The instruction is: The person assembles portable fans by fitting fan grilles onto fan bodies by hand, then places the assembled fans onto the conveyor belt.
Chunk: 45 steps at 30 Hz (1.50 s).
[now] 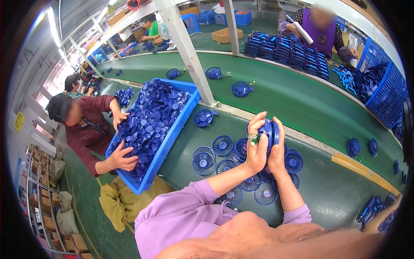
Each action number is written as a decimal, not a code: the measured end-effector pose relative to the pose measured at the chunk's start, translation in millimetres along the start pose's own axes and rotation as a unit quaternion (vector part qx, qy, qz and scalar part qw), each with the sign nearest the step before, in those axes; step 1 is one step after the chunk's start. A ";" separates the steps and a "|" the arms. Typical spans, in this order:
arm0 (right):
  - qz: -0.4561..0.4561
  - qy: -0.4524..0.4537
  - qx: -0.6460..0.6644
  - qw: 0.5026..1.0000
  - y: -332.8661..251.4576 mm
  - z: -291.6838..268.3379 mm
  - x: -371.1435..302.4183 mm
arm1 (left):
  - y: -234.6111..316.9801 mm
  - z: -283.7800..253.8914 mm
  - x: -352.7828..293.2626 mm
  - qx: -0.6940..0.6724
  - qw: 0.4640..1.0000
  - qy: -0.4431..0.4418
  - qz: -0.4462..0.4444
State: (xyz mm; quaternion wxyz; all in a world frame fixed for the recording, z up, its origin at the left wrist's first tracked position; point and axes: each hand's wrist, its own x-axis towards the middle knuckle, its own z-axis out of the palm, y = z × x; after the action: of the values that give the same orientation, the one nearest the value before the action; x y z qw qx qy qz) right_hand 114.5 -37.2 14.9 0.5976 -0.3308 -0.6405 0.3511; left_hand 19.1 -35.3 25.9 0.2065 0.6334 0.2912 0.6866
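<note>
Your left hand [255,153] and right hand [276,157] clasp a housing [270,131] between them; ideally press evenly, clear of the grilles [266,193] below

To the right of the blue tray [168,146], the person's left hand [257,152] and right hand [277,159] hold a round blue fan housing [271,133] between them, above several round blue fan guards [203,163]. Left of the tray, a co-worker [88,129] has both hands at its heaped blue pieces [153,118]. Beyond the tray runs a green belt [276,103].
</note>
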 end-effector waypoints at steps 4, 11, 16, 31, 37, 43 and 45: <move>-0.046 -0.019 -0.073 0.996 0.2 -8.1 4.8 | -4.4 -0.4 -1.2 -0.080 0.993 -0.042 -0.075; -0.075 -0.059 -0.096 0.991 4.0 -9.9 5.9 | -4.5 1.2 -2.3 -0.151 0.973 0.009 -0.175; -0.046 -0.055 -0.081 0.994 -0.2 -3.5 1.7 | -5.5 -1.7 -3.4 -0.043 0.996 0.005 -0.075; -0.023 0.001 0.003 1.000 -6.1 0.6 -2.0 | 0.4 1.9 -2.8 -0.013 1.000 -0.006 -0.027; 0.007 -0.065 0.011 0.998 -4.9 -5.7 1.8 | -1.3 -2.9 -5.3 0.071 0.997 -0.021 0.035; 0.121 -0.111 0.091 0.982 -7.3 -12.6 1.5 | -1.6 -8.1 -1.0 0.107 0.987 -0.026 0.115; 0.172 -0.136 0.196 0.956 11.4 -17.0 -4.3 | 1.7 -7.7 0.0 0.153 0.978 -0.042 0.137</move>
State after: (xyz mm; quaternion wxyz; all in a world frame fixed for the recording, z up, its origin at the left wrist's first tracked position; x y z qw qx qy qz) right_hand 131.7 -33.8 3.6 0.4883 -0.2611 -0.5680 0.6089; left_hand 11.6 -37.7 26.9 0.0232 0.7198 0.2940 0.6285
